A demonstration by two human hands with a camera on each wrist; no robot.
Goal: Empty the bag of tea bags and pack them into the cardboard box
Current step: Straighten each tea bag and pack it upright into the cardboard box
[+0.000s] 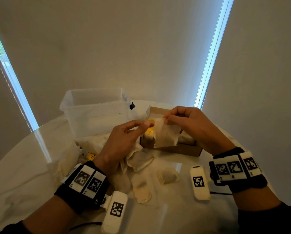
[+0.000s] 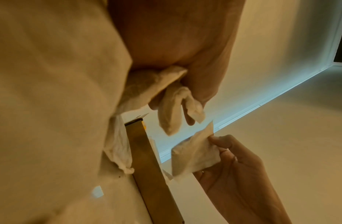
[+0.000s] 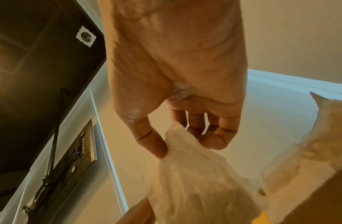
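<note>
**Tea bag held over the open box**

The right hand (image 1: 190, 123) pinches a tea bag (image 1: 166, 134) by its top edge between thumb and fingertips, hanging it just above the open cardboard box (image 1: 180, 149) on the bench (image 1: 23, 166). The left hand (image 1: 124, 141) pinches the yellow tag (image 1: 151, 122) beside it, with more tea bags tucked under its curled fingers. Loose tea bags (image 1: 141, 191) lie scattered in front of the box. A clear plastic tub (image 1: 94, 112) stands behind, to the left.
</note>
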